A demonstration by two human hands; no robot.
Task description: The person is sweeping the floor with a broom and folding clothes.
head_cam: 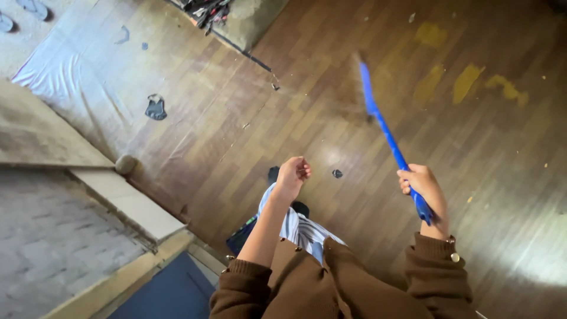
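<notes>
Right hand (423, 188), at lower right of the frame, grasps a blue broom (387, 134) slanting toward the upper centre over the wooden floor (331, 106); left hand (292, 176), centre, loosely curled, holds nothing.

Open wooden floor (331, 118) stretches ahead of the blue broom (387, 133), broken only by small dark scraps (337, 173) near the feet. A raised ledge (127, 201) bars the left, a dark rag (156, 108) lies on plastic sheeting (71, 71), and clutter (204, 12) blocks the far edge.
</notes>
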